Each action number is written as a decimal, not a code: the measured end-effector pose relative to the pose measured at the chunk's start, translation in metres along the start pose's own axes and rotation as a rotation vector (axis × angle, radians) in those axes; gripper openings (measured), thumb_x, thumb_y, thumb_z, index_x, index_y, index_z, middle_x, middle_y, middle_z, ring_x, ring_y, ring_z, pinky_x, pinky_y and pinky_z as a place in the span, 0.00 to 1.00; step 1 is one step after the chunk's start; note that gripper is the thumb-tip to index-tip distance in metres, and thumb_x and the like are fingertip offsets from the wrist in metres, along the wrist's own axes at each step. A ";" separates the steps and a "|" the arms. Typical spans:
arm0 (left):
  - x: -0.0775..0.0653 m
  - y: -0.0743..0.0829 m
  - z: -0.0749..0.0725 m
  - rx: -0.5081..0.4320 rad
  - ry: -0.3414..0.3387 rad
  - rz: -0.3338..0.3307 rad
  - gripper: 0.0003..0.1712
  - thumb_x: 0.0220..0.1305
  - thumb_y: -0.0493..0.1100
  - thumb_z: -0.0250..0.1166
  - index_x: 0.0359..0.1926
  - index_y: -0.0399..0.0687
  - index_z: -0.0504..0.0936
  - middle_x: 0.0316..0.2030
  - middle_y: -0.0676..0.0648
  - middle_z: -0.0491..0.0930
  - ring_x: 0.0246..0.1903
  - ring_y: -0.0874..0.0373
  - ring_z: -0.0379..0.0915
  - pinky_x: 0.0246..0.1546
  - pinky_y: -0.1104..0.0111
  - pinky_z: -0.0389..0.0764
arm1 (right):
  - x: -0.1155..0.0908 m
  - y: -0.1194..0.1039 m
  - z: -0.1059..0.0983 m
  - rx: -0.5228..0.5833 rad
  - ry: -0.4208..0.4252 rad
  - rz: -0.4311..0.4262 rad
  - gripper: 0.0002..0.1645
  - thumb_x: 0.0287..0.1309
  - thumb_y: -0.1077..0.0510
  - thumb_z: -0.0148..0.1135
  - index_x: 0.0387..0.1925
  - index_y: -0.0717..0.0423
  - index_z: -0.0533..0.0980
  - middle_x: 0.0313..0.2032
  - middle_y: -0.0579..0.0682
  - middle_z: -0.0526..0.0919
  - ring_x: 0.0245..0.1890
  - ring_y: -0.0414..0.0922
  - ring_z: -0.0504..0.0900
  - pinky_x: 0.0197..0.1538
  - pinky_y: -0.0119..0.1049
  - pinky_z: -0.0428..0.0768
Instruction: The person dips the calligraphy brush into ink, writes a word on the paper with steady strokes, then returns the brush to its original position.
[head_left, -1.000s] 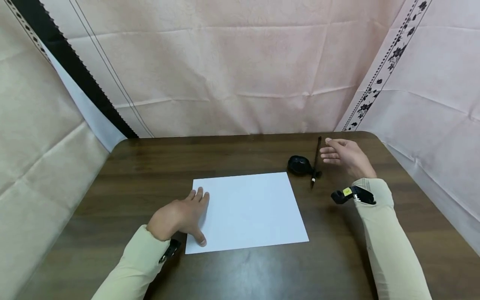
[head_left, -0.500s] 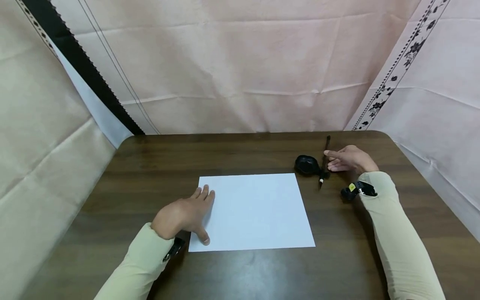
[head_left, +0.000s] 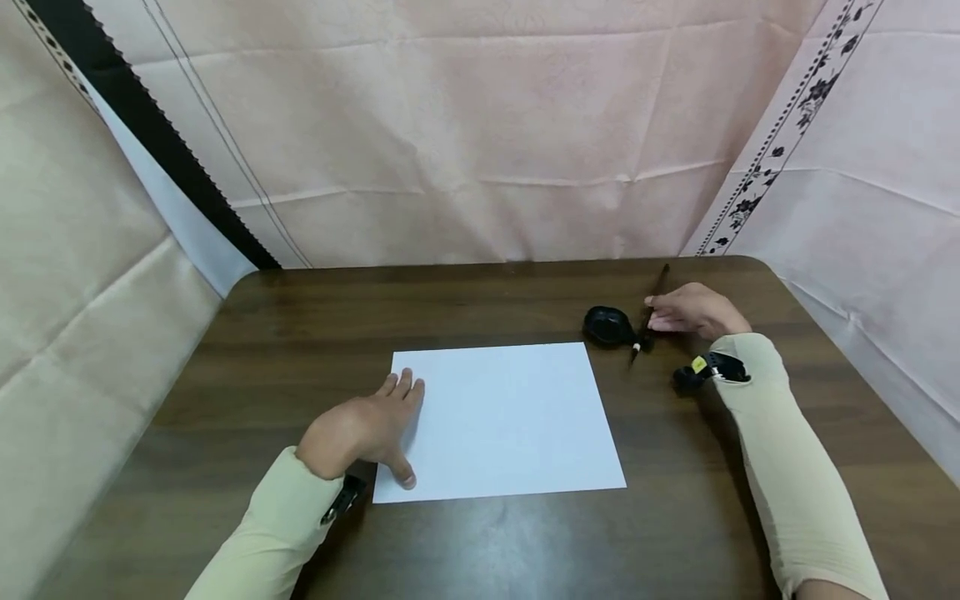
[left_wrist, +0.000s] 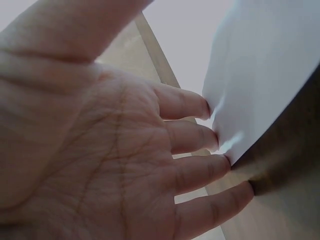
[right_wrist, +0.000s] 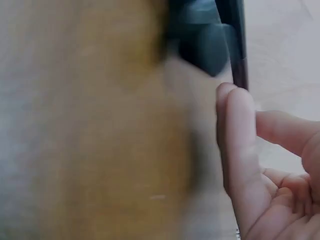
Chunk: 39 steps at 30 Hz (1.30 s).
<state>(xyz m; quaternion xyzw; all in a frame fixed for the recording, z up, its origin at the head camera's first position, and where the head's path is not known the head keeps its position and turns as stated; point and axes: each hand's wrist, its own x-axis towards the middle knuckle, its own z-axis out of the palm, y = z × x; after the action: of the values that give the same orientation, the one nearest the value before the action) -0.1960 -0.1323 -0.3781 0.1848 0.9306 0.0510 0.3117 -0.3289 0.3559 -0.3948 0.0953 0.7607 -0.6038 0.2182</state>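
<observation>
A white sheet of paper [head_left: 510,425] lies flat on the table. My left hand [head_left: 367,433] rests on its left edge with fingers spread; in the left wrist view the straight fingertips [left_wrist: 222,162] touch the sheet and the wood beside it. Near the back right, my right hand [head_left: 693,310] pinches a slim dark paintbrush [head_left: 660,282] between thumb and fingers. The brush has a white band and a dark pointed tip, which points toward me. In the right wrist view the brush [right_wrist: 241,70] shows at the fingertips, partly hidden by them.
A small round black dish [head_left: 607,326] with a short narrow end sits just left of the brush. Brown wooden table [head_left: 487,550] surrounds the paper. Pale cloth [head_left: 480,150] hangs behind the table's back edge and on both sides.
My right hand has come down and left onto the brush, and its fingers have closed on it. The brush's slant has changed slightly. My left hand stays on the paper.
</observation>
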 end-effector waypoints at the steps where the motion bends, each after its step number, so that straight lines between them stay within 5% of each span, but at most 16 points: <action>1: 0.000 0.000 0.000 0.003 -0.002 0.001 0.79 0.47 0.55 0.87 0.84 0.34 0.43 0.83 0.31 0.32 0.83 0.34 0.30 0.77 0.41 0.57 | -0.004 -0.002 -0.002 0.077 -0.003 -0.010 0.13 0.80 0.60 0.55 0.40 0.64 0.82 0.28 0.50 0.89 0.30 0.39 0.90 0.41 0.30 0.88; 6: 0.000 0.000 -0.002 0.011 -0.002 -0.001 0.80 0.46 0.55 0.88 0.83 0.32 0.43 0.83 0.30 0.32 0.83 0.33 0.30 0.76 0.40 0.57 | -0.027 -0.012 -0.007 0.434 0.022 -0.097 0.17 0.78 0.64 0.57 0.33 0.58 0.86 0.31 0.51 0.89 0.33 0.42 0.91 0.44 0.31 0.88; 9: 0.001 0.000 -0.002 0.015 -0.004 -0.001 0.80 0.46 0.56 0.88 0.83 0.33 0.43 0.83 0.30 0.32 0.83 0.33 0.30 0.76 0.40 0.57 | -0.038 -0.017 -0.001 0.479 0.080 -0.142 0.11 0.77 0.62 0.59 0.36 0.58 0.84 0.31 0.52 0.88 0.34 0.43 0.92 0.45 0.32 0.88; 12: 0.003 0.000 -0.002 0.010 -0.007 0.010 0.79 0.47 0.55 0.88 0.83 0.32 0.42 0.83 0.30 0.32 0.83 0.33 0.29 0.77 0.40 0.57 | -0.047 -0.021 0.008 0.381 0.184 -0.178 0.06 0.77 0.57 0.60 0.44 0.57 0.76 0.32 0.48 0.89 0.34 0.40 0.92 0.45 0.30 0.87; 16: 0.004 -0.001 -0.003 -0.001 -0.004 0.011 0.79 0.48 0.54 0.88 0.83 0.32 0.42 0.83 0.30 0.31 0.83 0.33 0.28 0.77 0.41 0.56 | -0.050 -0.026 0.021 0.233 0.327 -0.248 0.12 0.77 0.55 0.60 0.49 0.56 0.67 0.32 0.42 0.87 0.32 0.37 0.92 0.45 0.30 0.87; 27: 0.003 -0.002 -0.003 -0.014 0.003 0.013 0.80 0.46 0.54 0.88 0.83 0.32 0.42 0.83 0.29 0.31 0.82 0.32 0.29 0.77 0.39 0.55 | -0.043 -0.029 0.046 -0.126 0.508 -0.473 0.13 0.76 0.58 0.62 0.50 0.64 0.71 0.27 0.35 0.87 0.24 0.33 0.89 0.34 0.29 0.87; 30: 0.003 -0.002 -0.002 -0.015 0.000 0.010 0.79 0.46 0.54 0.88 0.83 0.32 0.43 0.83 0.29 0.31 0.82 0.32 0.29 0.77 0.39 0.55 | -0.046 -0.031 0.051 -0.233 0.542 -0.499 0.14 0.76 0.56 0.62 0.50 0.64 0.73 0.31 0.42 0.91 0.24 0.32 0.89 0.33 0.29 0.87; 35: 0.002 -0.001 -0.001 -0.023 0.001 0.010 0.79 0.46 0.53 0.88 0.83 0.32 0.43 0.83 0.29 0.32 0.82 0.32 0.29 0.76 0.39 0.56 | -0.060 -0.041 0.063 -0.338 0.590 -0.576 0.15 0.76 0.56 0.63 0.50 0.66 0.74 0.45 0.66 0.89 0.23 0.28 0.86 0.32 0.25 0.85; 39: 0.003 -0.001 -0.001 -0.020 0.003 0.011 0.80 0.45 0.54 0.88 0.83 0.32 0.43 0.83 0.28 0.31 0.82 0.31 0.29 0.76 0.38 0.55 | -0.075 -0.053 0.078 -0.449 0.617 -0.638 0.14 0.76 0.58 0.62 0.51 0.67 0.75 0.47 0.70 0.88 0.27 0.33 0.89 0.32 0.21 0.82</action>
<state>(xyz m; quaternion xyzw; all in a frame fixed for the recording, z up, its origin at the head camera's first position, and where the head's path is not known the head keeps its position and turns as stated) -0.1989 -0.1318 -0.3786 0.1867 0.9296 0.0623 0.3117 -0.2678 0.2767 -0.3282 -0.0176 0.8924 -0.4054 -0.1975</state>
